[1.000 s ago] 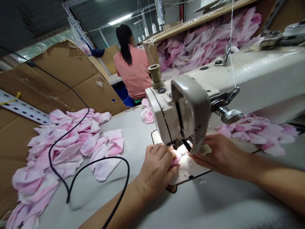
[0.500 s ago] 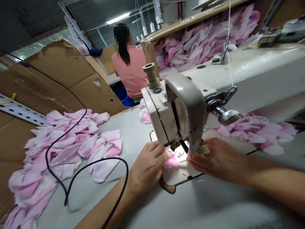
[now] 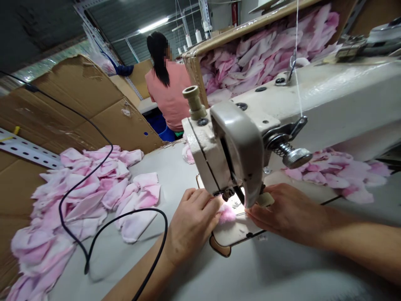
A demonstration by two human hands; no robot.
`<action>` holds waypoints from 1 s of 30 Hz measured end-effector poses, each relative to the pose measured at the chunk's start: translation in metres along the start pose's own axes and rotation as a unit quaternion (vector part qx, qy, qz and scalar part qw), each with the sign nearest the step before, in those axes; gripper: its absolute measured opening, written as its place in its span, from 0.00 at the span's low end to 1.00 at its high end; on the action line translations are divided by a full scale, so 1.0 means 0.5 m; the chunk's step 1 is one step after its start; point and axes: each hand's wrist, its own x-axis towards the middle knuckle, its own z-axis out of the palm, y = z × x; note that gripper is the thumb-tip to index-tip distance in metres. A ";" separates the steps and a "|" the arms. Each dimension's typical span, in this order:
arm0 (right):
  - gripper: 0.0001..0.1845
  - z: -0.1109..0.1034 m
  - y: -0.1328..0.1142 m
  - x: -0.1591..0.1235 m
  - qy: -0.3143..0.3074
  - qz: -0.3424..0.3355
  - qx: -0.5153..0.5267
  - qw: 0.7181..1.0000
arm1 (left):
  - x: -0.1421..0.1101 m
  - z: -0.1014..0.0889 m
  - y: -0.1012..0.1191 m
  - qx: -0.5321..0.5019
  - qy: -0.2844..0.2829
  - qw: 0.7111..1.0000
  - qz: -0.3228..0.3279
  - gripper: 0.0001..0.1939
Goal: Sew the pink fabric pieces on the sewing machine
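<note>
At the table's near edge, under my sewing machine [image 3: 238, 142]: one fluffy pink cloth piece [image 3: 227, 214], showing slightly more than in the earlier frame. Two hands, apart: left hand [image 3: 192, 223] flat against it, right hand [image 3: 286, 213] just beside it. On the table [image 3: 175, 186], I count three pink heaps: left heap [image 3: 78, 196], right heap [image 3: 333, 175], small heap [image 3: 188, 154]. One black cable [image 3: 87, 175]. One co-worker [image 3: 167, 94] beyond.

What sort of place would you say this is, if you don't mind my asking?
Probably a garment sewing workshop: an industrial sewing machine, thread cones, and heaps of pink fabric pieces beside it.
</note>
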 end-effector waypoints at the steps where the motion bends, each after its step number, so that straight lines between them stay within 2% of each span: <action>1: 0.19 -0.001 -0.001 0.001 -0.002 -0.002 -0.004 1.000 | 0.000 -0.001 0.001 0.011 0.001 1.000 0.001 0.08; 7: 0.14 -0.002 0.000 0.000 -0.015 0.007 -0.017 1.000 | 0.003 0.001 0.005 0.003 0.078 0.994 0.073 0.10; 10: 0.16 -0.001 0.002 -0.003 -0.023 0.015 -0.009 1.000 | 0.001 0.007 0.003 -0.021 0.087 0.992 0.092 0.08; 13: 0.17 -0.001 0.001 -0.005 -0.026 0.023 -0.009 0.999 | -0.002 0.013 0.002 -0.015 0.089 0.992 0.083 0.08; 20: 0.17 -0.004 -0.001 -0.007 -0.032 0.024 -0.015 0.999 | -0.005 0.019 0.012 0.020 0.021 0.999 0.013 0.09; 28: 0.16 0.003 0.002 -0.002 -0.028 0.028 -0.005 0.999 | -0.006 0.030 0.011 0.009 0.049 0.999 0.002 0.10; 30: 0.14 -0.005 0.009 0.001 -0.049 0.046 0.000 0.998 | -0.007 0.032 0.012 0.000 0.060 0.998 0.003 0.09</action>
